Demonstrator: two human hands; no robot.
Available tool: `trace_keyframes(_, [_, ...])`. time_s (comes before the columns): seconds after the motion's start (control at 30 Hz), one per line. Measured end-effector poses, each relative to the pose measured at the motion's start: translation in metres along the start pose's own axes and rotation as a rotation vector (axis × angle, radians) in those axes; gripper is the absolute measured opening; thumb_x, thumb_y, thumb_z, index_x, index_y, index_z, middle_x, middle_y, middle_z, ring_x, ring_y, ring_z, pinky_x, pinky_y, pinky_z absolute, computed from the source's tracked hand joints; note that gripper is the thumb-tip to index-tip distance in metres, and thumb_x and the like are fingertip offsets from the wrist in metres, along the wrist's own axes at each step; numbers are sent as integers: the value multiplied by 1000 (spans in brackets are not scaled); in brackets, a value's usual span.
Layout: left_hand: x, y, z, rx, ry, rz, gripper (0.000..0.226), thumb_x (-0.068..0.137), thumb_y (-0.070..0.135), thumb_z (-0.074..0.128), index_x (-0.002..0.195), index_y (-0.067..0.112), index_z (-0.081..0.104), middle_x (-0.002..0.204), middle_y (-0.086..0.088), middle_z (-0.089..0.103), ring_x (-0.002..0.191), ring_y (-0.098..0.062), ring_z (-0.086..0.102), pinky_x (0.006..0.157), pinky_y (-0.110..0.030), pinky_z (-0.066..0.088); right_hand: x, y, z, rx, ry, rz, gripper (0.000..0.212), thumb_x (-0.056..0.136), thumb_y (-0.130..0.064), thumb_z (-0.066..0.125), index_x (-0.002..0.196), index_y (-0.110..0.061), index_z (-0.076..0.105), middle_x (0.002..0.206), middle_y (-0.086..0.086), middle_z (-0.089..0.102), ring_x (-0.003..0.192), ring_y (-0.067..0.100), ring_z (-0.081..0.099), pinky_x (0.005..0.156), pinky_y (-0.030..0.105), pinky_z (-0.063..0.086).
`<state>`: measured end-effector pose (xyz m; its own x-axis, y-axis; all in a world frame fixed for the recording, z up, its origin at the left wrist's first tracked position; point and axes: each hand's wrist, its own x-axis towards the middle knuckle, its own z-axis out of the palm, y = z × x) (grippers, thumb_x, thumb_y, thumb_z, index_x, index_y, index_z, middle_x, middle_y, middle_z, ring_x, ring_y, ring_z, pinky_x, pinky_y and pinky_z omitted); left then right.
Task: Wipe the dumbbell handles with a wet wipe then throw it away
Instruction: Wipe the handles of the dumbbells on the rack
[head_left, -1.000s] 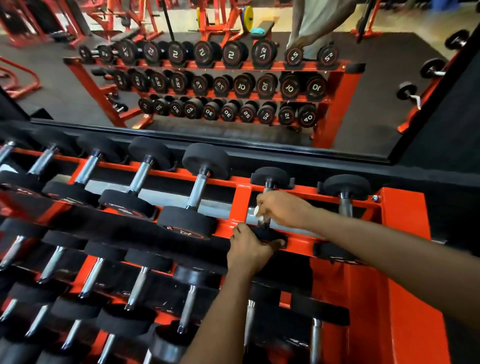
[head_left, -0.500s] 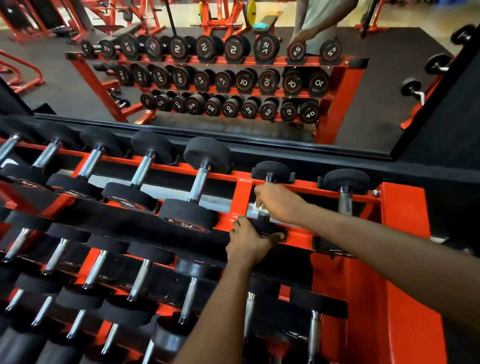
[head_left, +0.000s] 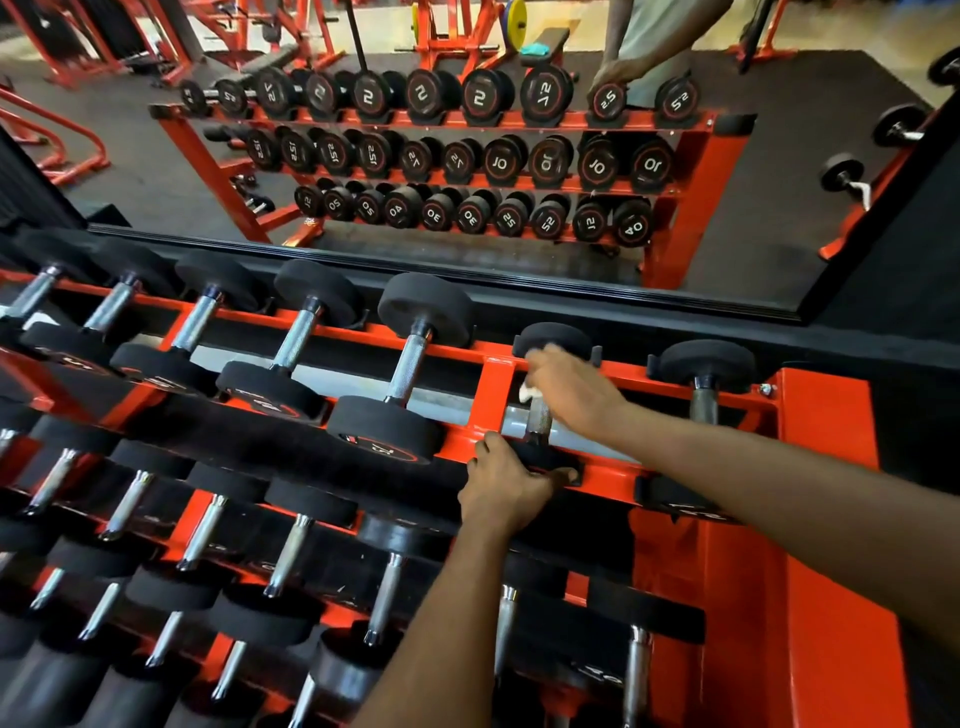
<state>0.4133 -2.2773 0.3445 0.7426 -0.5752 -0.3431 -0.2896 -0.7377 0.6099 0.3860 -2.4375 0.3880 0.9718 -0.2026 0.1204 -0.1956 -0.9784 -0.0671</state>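
A small black dumbbell with a knurled steel handle lies on the top shelf of the orange rack, second from the right. My right hand wraps a white wet wipe around the far end of that handle, close to the far head. My left hand grips the dumbbell's near head from the front. Most of the wipe is hidden inside my fingers.
More dumbbells fill the top shelf to the left, the nearest one larger, and one stands to the right. Lower shelves hold several more. A wall mirror behind the rack reflects the rack and a person.
My right hand has slid with the wipe along the handle from near the front head up toward the far head. My left hand stays on the near head.
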Motion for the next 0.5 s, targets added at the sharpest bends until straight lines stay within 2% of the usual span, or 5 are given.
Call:
trace_keyframes(0.07, [0, 0, 0, -4, 11, 7, 101, 57, 81, 73, 125, 14, 41, 131, -5, 50, 128, -30, 46, 99, -50, 46, 8, 6, 2, 50, 109, 180, 12, 95, -10, 51, 99, -10, 62, 96, 4, 50, 92, 27, 59, 75, 38, 46])
trace_keyframes(0.2, [0, -1, 1, -25, 20, 35, 98, 58, 77, 77, 123, 12, 43, 128, -7, 52, 126, -29, 45, 101, -48, 45, -10, -14, 24, 37, 151, 199, 22, 90, -7, 61, 108, -13, 73, 101, 1, 58, 94, 16, 56, 71, 24, 51])
trace_keyframes(0.37, [1, -4, 2, -37, 41, 72, 94, 61, 72, 79, 121, 9, 43, 125, -8, 52, 124, -30, 46, 100, -45, 44, -17, -20, 35, 418, 391, 744, 17, 88, -14, 68, 103, -11, 76, 90, 4, 72, 75, 14, 62, 57, 11, 34])
trace_keyframes(0.43, [2, -4, 3, -35, 43, 78, 93, 63, 70, 80, 121, 7, 43, 127, -11, 51, 125, -32, 45, 101, -45, 43, -16, -28, 38, 630, 419, 886, 16, 90, -19, 67, 94, -7, 77, 81, 7, 73, 65, 15, 59, 49, 16, 29])
trace_keyframes(0.5, [4, -4, 4, -37, 47, 84, 91, 65, 68, 80, 121, 7, 43, 127, -11, 51, 125, -33, 46, 101, -45, 43, -10, -34, 38, 916, 393, 995, 21, 94, -25, 62, 86, -9, 73, 72, 3, 66, 62, 15, 57, 50, 23, 32])
